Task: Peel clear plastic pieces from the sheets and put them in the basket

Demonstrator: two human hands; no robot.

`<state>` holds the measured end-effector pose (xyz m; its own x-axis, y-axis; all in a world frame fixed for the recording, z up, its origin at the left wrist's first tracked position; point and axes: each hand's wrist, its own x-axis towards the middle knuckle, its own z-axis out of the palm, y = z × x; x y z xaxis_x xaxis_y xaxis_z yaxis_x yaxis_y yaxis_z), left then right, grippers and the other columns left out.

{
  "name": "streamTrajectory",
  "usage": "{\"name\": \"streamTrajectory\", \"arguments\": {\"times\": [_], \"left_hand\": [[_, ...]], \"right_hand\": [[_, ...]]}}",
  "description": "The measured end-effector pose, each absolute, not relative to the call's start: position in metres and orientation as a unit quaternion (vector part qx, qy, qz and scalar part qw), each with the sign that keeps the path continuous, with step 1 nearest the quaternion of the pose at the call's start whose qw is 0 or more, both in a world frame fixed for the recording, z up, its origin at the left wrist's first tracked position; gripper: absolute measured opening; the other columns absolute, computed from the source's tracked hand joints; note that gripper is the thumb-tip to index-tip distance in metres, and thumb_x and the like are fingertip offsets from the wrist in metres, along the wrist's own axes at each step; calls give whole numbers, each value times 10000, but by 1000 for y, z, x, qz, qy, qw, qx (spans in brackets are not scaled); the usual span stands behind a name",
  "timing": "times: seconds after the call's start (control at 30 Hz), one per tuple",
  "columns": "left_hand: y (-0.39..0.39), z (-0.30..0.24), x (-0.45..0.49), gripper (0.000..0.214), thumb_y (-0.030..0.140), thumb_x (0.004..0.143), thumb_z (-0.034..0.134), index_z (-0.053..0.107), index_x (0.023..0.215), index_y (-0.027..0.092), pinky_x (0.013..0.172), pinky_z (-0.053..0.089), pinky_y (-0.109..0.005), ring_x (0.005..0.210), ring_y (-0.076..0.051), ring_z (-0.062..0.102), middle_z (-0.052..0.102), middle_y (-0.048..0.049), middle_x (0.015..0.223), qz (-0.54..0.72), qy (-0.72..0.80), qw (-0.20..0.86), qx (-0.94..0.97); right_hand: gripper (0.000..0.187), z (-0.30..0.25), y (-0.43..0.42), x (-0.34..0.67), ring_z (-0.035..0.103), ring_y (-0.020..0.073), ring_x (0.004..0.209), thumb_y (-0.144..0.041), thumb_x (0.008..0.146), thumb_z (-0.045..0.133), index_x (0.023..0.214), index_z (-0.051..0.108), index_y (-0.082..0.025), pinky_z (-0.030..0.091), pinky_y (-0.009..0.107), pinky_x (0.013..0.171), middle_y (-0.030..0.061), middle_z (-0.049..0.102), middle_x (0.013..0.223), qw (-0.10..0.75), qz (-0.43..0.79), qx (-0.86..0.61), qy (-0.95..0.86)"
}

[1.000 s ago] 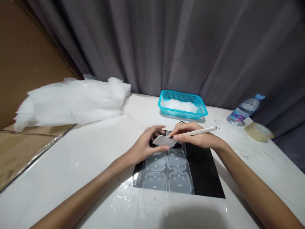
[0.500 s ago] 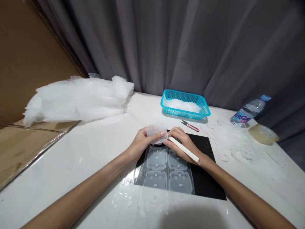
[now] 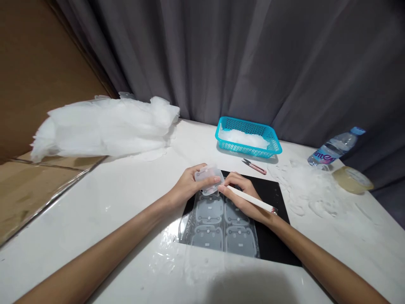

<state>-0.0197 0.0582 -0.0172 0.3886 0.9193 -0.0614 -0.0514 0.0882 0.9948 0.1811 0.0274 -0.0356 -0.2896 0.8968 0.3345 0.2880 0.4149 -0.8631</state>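
Between the thumb and fingers of my left hand (image 3: 193,182) is a small translucent plastic lid-like piece (image 3: 207,174), held tilted above the mat. My right hand (image 3: 242,192) is closed round a slim white pen-like tool (image 3: 251,197). The tool's rear end points back toward my wrist, and its front end is hidden by my fingers at the piece's right edge. Under both hands lies a black mat (image 3: 270,236). Clear plastic film with several similar translucent pieces (image 3: 209,209) in rows covers its left part.
A blue basket (image 3: 275,148) with white material stands at the back, with pink-handled thread snips (image 3: 255,166) before it. A water bottle (image 3: 335,148), tape roll (image 3: 352,179) and white shavings (image 3: 306,185) are at right. A white bundle (image 3: 104,126) lies left, by cardboard (image 3: 38,185).
The plastic piece has turned in my left hand, showing more of its face. The white tool's rear end has swung slightly to the right and up. The view has shifted slightly.
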Motion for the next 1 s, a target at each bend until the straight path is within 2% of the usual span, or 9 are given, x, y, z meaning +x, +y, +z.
{"name": "streamTrajectory", "arguments": {"times": [0.17,0.27,0.33,0.37,0.5,0.6,0.67,0.87,1.0], "left_hand": [[63,-17,-20,338,400,749,870,636,755,155,585,409,-240,632,-122,532,556,32,690,373,398,611,574],[78,-9,-35,343,428,727,862,655,730,155,605,468,-278,647,-159,590,621,-3,701,454,465,540,535],[91,-2,-50,346,485,793,794,659,768,167,622,499,-297,660,-172,613,646,-14,727,496,494,506,504],[96,1,-57,346,483,782,811,662,774,170,631,509,-294,663,-169,614,644,-8,720,500,499,501,500],[94,7,-59,340,467,791,847,700,878,173,726,552,-303,747,-183,683,722,-37,814,448,470,554,521],[76,8,-43,310,463,870,786,685,842,171,671,512,-265,676,-144,641,693,-12,749,382,401,598,580],[65,10,-35,306,453,913,742,681,832,165,639,485,-252,633,-124,596,665,1,716,340,369,612,611],[55,13,-30,290,435,897,760,693,833,160,661,455,-258,711,-139,578,637,-3,772,304,368,592,649],[54,10,-29,305,446,897,763,688,839,155,658,430,-249,708,-130,562,623,7,770,282,360,603,654]], "right_hand": [[240,-39,31,186,559,157,786,-329,986,651,779,640,-207,406,297,759,-5,578,821,406,368,-410,-729],[256,-39,31,192,571,156,778,-334,995,636,775,644,-204,418,298,758,1,588,830,394,369,-402,-739],[263,-38,31,196,583,160,786,-330,996,634,765,650,-204,427,306,779,5,604,828,389,358,-404,-746],[260,-38,32,197,592,166,800,-327,995,635,766,658,-205,432,312,795,8,616,829,391,349,-409,-747],[184,-38,43,200,621,204,892,-323,981,649,854,729,-216,442,347,857,27,674,877,449,260,-485,-704],[186,-39,50,205,614,239,960,-345,983,631,991,763,-215,433,380,864,62,693,966,488,191,-551,-649],[219,-36,49,209,606,245,955,-368,994,611,1016,769,-218,429,389,861,68,691,974,493,180,-558,-643],[289,-8,27,204,617,187,865,-381,1035,576,898,781,-229,440,338,834,23,669,876,462,308,-462,-692],[305,3,18,194,572,155,773,-412,999,643,793,731,-205,425,305,753,1,601,809,438,389,-427,-689]]}}
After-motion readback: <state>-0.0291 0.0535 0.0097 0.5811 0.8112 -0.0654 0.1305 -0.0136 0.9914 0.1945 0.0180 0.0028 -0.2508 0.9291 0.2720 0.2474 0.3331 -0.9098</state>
